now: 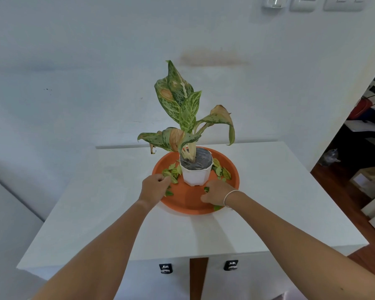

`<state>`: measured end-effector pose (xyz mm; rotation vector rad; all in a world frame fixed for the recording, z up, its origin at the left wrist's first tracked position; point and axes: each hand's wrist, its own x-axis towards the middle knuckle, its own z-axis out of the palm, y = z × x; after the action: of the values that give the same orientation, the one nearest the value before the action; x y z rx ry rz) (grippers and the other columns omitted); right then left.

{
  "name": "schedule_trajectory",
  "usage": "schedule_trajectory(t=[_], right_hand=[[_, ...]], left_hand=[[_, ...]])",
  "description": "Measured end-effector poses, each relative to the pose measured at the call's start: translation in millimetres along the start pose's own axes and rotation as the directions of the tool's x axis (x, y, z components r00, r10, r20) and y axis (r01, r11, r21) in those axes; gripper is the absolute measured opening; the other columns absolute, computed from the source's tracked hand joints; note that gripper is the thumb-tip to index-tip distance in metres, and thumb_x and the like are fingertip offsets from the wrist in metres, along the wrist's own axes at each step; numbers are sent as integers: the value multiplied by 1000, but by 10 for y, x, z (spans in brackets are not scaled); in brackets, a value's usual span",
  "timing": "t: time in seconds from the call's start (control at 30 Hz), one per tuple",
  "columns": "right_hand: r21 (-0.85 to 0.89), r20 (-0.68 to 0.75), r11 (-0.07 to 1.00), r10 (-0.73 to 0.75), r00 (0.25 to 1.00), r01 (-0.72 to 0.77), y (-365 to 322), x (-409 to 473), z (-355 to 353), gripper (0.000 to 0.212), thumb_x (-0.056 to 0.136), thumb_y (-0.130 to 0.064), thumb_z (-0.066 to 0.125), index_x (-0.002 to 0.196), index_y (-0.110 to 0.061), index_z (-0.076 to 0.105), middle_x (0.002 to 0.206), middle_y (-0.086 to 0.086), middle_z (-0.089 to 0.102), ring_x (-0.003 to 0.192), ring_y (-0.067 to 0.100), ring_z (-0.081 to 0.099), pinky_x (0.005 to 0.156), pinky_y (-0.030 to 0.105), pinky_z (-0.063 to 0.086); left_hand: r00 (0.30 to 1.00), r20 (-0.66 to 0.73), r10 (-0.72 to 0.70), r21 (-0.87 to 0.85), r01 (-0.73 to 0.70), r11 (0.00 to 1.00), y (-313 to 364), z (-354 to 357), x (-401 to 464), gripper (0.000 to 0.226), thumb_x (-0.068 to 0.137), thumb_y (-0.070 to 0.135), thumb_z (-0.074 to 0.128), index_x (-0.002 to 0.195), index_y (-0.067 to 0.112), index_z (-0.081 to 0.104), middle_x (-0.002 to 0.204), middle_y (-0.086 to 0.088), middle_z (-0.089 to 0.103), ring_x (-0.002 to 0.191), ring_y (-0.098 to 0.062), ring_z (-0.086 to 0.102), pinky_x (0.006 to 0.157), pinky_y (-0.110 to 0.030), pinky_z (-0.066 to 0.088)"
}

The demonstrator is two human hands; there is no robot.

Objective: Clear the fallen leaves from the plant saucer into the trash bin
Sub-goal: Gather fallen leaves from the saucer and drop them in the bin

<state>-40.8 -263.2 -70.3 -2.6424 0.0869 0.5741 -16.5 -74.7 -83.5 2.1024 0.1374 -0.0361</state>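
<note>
Saucer: round orange plastic plant saucer (189, 201) on the white tabletop (268, 202), near its middle, wall just behind.
Pot: white faceted plastic pot (196, 175) stands upright on the saucer, toward the back half; variegated green plant with browning leaves (183, 113) grows from it.
Leaves, left pile: small green fallen leaves (171, 172) heaped on the saucer just left of the pot, touching the left hand's fingertips.
Leaves, right pile: second cluster of green leaves (222, 172) on the saucer right of the pot, beyond the right hand, apart from its fingers.
Loose leaves: one leaf (168, 193) lies under the left hand's edge; one leaf (217, 207) sits at the front rim under the right wrist.
Left hand: left hand (155, 187) palm down over the saucer's left rim, fingers curled together into the near side of the left pile; whether leaves are actually pinched cannot be told, fingertips hidden.
Right hand: right hand (217, 192) palm down on the saucer front-right of the pot, fingers curled inward with a bit of green leaf (206, 189) showing at the knuckles; looks closed around it, grip itself hidden.
Wrist: thin silver bangle (227, 198) on the right wrist.
Trash bin: not seen in this view.
Below table: two black drawer handles (166, 268) at the front edge.
</note>
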Motion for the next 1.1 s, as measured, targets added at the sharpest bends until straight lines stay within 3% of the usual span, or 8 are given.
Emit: schedule_trajectory(t=[0.1, 0.2, 0.47, 0.57, 0.7, 0.83, 0.93, 1.1], right_hand=[[143, 31, 989, -45, 998, 41, -38, -1, -4, 16, 81, -29, 57, 86, -13, 56, 82, 8, 56, 74, 19, 52, 60, 23, 42], [210, 78, 977, -51, 996, 34, -87, 0, 16, 14, 79, -26, 57, 73, -18, 48, 75, 5, 52, 69, 20, 52, 56, 25, 44], [192, 103, 973, -147, 984, 126, -195, -11, 85, 6, 86, -16, 49, 81, -12, 49, 78, 9, 52, 73, 21, 48, 62, 28, 39], [177, 85, 970, -186, 979, 169, -262, -6, 128, 15, 92, -12, 42, 80, -9, 51, 82, 12, 51, 77, 22, 47, 68, 26, 39], [197, 25, 961, -200, 979, 191, -298, 25, 204, 34, 97, -11, 38, 65, -16, 48, 68, 3, 46, 62, 13, 41, 50, 12, 31], [189, 14, 960, -212, 977, 206, -275, 58, 251, 27, 97, -17, 43, 93, 3, 61, 96, 20, 61, 86, 28, 55, 70, 28, 45], [162, 0, 950, -269, 963, 265, -272, 84, 272, 27, 95, -17, 49, 112, -3, 65, 118, 14, 64, 108, 28, 57, 95, 34, 45], [146, -23, 934, -327, 945, 327, -312, 126, 320, 27, 89, -14, 59, 114, -14, 69, 122, 8, 64, 112, 25, 56, 99, 32, 44]], left_hand=[[1000, 0, 10, 37, -10, 999, -26, -29, 27, 39, 80, 15, 58, 46, 14, 37, 52, -1, 40, 53, -14, 39, 48, -22, 32], [1000, -7, 1, 57, -1, 998, -41, -55, 65, 35, 78, 15, 61, 50, 14, 41, 56, -2, 45, 55, -15, 43, 50, -21, 36], [993, 109, 46, 231, -71, 970, -100, -99, 133, 21, 86, 9, 56, 71, 22, 51, 77, 4, 53, 77, -16, 52, 55, -15, 38], [969, 224, 103, 391, -186, 901, -75, -99, 127, 28, 94, 6, 36, 101, 18, 60, 95, -5, 57, 86, -23, 56, 67, -21, 42], [934, 333, 133, 611, -321, 723, -64, -91, 143, 39, 96, 5, 31, 123, 18, 57, 122, -8, 62, 106, -27, 60, 90, -29, 47], [902, 414, 123, 693, -400, 600, -66, -76, 163, 36, 98, 14, 33, 123, 23, 57, 121, -5, 64, 106, -25, 61, 93, -32, 49], [886, 450, 114, 723, -436, 535, -48, -71, 176, 35, 98, 16, 34, 123, 22, 57, 118, -5, 65, 104, -24, 62, 90, -32, 49], [882, 458, 113, 714, -441, 544, -33, -78, 175, 32, 97, 20, 37, 115, 16, 62, 110, -7, 66, 98, -25, 62, 81, -31, 47]])
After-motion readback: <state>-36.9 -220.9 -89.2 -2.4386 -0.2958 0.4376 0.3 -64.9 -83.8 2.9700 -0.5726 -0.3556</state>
